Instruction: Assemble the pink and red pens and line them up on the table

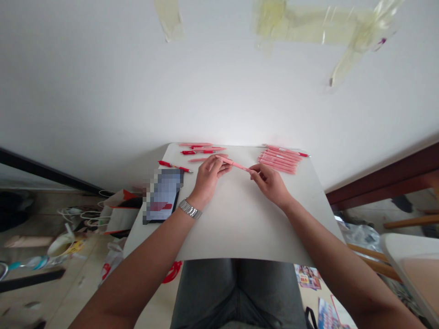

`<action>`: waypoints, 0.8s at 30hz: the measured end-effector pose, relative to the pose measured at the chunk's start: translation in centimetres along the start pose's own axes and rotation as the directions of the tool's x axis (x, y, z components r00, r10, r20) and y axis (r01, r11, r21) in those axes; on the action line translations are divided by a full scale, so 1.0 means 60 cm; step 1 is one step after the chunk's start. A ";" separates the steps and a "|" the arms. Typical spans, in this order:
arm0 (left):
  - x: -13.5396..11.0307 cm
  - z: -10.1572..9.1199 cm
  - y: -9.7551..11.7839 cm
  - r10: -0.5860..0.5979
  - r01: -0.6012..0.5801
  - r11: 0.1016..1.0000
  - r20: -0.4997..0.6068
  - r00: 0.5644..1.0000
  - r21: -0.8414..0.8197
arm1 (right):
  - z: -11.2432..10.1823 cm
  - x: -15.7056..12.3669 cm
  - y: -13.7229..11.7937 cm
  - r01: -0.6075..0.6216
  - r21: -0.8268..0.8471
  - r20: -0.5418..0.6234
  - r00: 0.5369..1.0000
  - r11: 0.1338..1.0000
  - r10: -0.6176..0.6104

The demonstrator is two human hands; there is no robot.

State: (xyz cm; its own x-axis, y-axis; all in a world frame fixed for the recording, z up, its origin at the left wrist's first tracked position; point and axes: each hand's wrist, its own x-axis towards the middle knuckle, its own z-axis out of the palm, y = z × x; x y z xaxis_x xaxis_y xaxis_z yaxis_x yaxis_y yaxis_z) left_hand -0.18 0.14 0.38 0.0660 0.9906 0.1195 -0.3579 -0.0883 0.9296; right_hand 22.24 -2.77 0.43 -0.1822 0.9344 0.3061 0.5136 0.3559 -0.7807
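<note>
A pink pen [236, 164] is held over a small white table [240, 228] between both hands. My left hand [208, 177], with a metal watch on its wrist, is closed around the pen's left end. My right hand [269, 181] pinches the pen's right end with its fingertips. A neat row of several pink pens [278, 159] lies at the table's far right, just beyond my right hand. Loose pink barrels and red refills [200, 151] lie scattered at the far left, and one red refill [174, 166] lies apart from them.
A phone [162, 195] lies on the table's left edge. The table stands against a white wall. Bags, cables and a bowl [61, 244] clutter the floor on the left; a chair [411, 256] and magazines are on the right.
</note>
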 end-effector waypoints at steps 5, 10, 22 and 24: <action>-0.001 -0.002 -0.001 0.020 -0.020 1.000 0.005 1.000 0.014 | 0.004 -0.001 0.006 0.003 0.006 -0.029 1.000 1.000 -0.003; -0.003 -0.004 0.000 0.016 -0.017 0.999 0.025 1.000 0.030 | 0.008 -0.001 0.013 0.014 0.022 -0.049 0.999 1.000 -0.013; -0.006 0.001 0.003 0.013 -0.014 1.000 0.061 0.998 0.017 | 0.001 -0.001 0.002 -0.011 0.006 -0.002 1.000 1.000 0.011; -0.006 0.001 0.002 0.012 -0.013 1.000 0.052 0.999 0.012 | 0.001 -0.002 0.002 -0.011 0.008 0.020 1.000 1.000 0.010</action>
State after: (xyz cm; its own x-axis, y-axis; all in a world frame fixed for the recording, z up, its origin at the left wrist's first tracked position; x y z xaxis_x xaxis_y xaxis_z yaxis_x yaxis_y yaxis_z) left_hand -0.16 -0.21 0.48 0.1099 0.9828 0.1487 -0.3471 -0.1022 0.9323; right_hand 22.29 -2.82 0.30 -0.1933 0.9381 0.2872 0.5089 0.3462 -0.7882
